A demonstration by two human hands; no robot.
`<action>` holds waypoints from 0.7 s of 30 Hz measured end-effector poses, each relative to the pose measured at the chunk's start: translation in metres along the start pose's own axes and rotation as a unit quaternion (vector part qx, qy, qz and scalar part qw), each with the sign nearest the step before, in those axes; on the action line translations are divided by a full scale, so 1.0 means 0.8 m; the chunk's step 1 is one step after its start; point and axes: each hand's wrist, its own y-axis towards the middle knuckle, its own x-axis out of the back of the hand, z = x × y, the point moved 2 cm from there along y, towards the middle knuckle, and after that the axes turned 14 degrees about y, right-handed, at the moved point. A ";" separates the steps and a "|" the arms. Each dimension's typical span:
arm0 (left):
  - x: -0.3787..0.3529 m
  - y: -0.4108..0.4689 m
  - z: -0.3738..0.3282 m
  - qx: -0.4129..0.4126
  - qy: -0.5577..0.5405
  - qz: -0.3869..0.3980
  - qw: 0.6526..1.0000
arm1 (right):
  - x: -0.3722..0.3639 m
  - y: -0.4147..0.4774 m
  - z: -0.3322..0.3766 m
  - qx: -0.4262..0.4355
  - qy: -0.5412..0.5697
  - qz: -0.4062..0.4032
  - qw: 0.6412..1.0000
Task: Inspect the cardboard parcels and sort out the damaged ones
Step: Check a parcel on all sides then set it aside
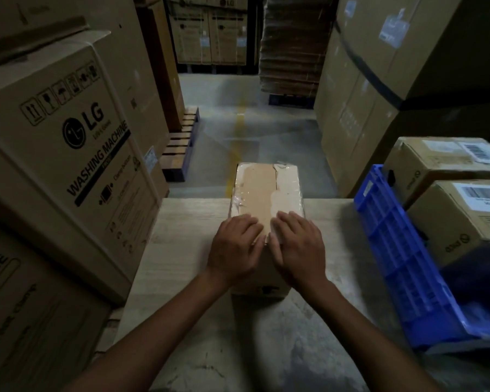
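A small cardboard parcel (pixel 262 190) stands on the pale wooden table (pixel 187 222) in the middle of the view. Clear tape covers its top, and the tape looks torn and peeled near the far right edge. My left hand (pixel 234 250) lies flat on the near left part of the top, fingers straight. Beside it, my right hand (pixel 296 248) rests flat on the near right part, with the thumb down the near side. Both hands hide the parcel's near edge.
A blue plastic crate (pixel 402 250) sits at the table's right, with two labelled cardboard boxes (pixel 441 165) behind it. Large washing machine cartons (pixel 68 154) stack up on the left. Tall cartons (pixel 379 80) stand at right. A floor aisle with a pallet (pixel 181 142) runs ahead.
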 end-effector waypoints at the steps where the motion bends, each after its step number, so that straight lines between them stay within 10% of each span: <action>1: 0.001 0.008 0.000 0.000 0.003 0.020 1.000 | 0.004 0.003 -0.001 0.003 0.001 -0.005 1.000; 21: -0.013 0.090 0.020 0.010 0.059 0.221 0.973 | 0.015 0.086 -0.003 -0.036 -0.096 0.125 0.987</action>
